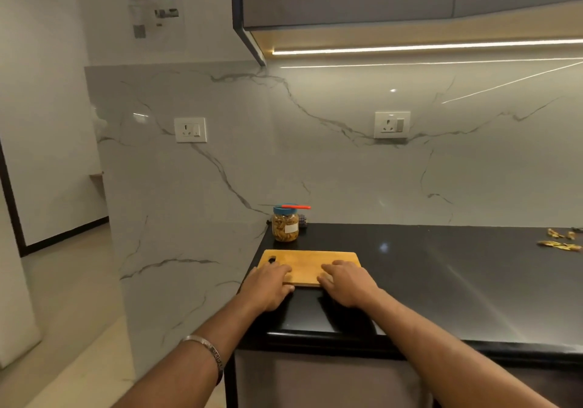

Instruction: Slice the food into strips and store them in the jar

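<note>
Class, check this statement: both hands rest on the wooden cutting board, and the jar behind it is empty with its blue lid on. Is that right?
One detail is wrong. In the head view, the jar is not empty: it holds yellowish strips. The rest stands: left hand and right hand rest on the cutting board, blue lid on.

Black counter with wooden cutting board, filled jar, food scraps far right.

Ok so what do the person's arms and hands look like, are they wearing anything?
Both forearms are bare, with no sleeves in view, and neither the left hand nor the right hand wears a glove. The only thing worn is a thin silver-coloured metal bangle on the left wrist, with some engraved marking too small to read. No rings or watch show.
</note>
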